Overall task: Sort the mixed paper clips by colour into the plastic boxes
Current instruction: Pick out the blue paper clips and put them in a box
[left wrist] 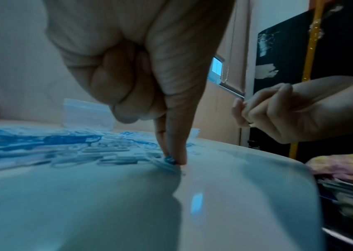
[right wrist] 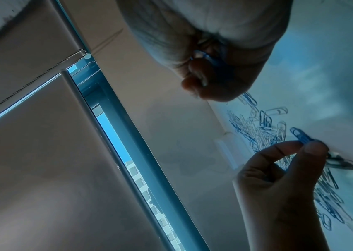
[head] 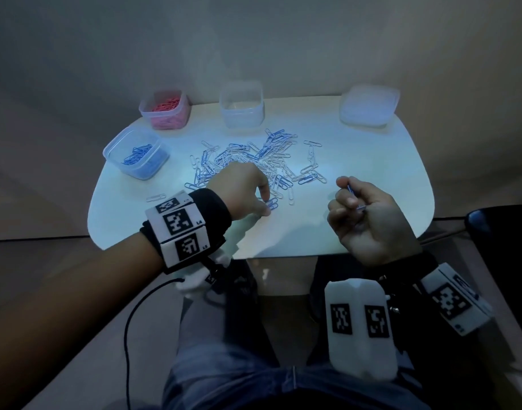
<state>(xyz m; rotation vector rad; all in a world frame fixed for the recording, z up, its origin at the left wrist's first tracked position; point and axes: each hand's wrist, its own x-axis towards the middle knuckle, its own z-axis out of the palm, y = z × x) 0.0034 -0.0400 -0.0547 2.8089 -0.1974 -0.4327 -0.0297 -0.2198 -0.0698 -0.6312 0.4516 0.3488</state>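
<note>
Your left hand point(head: 242, 187) is down at the near edge of the pile point(head: 254, 164), thumb and forefinger pinching a blue clip point(right wrist: 302, 137) that lies against the bench point(head: 357, 161). Lift it straight up and clear before you carry it, so its loop does not drag a neighbour out of the tangle. If a white one comes along, shake it off over the pile, not over a box.

Your right hand point(head: 369, 220) is curled up above the bench, well apart from the pile, and holds what look like blue clips point(right wrist: 212, 59) in its fingers; the wrist view is too dim to tell how many.

The blue box point(head: 135, 152) stands at the left of the bench with blue clips in it already, the pink box point(head: 165, 109) behind it. The clear box point(head: 242, 105) and the far right box point(head: 369, 106) sit at the back. I'd judge it best to gather a small handful, then empty both hands low over the blue box, so none bounce out.
</note>
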